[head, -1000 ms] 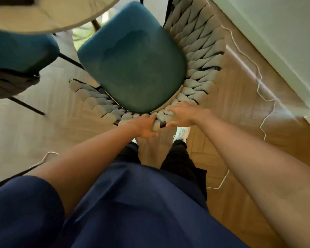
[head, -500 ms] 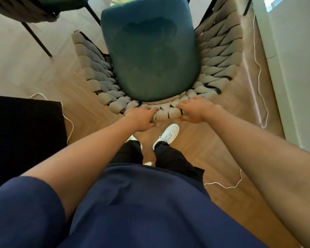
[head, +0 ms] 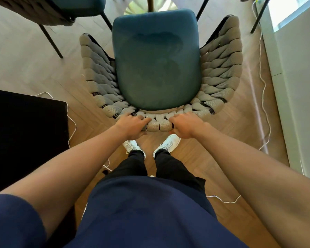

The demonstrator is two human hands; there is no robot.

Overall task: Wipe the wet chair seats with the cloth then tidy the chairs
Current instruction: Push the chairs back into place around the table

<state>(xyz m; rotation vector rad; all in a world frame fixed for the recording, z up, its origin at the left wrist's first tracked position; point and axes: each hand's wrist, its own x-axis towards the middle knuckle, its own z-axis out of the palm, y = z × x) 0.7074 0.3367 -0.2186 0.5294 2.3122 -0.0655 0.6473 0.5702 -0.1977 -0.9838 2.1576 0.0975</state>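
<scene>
Both sets of fingers are curled over the top rim of the woven chair back at mid-frame — the left hand clamped just left of centre, the right hand just right of it, a short stretch of weave bare between them. The chair's blue seat fills the upper middle, facing away from the person, and darker patches across it look like damp. No cloth is in view. By my reading this is the tidying step: the chair is gripped from behind, with a second chair at upper left and dark legs at upper right. The next move likely calls for an even push from both hands — straight toward the top of the frame, clear of the white cord lying along the floor at right.
</scene>
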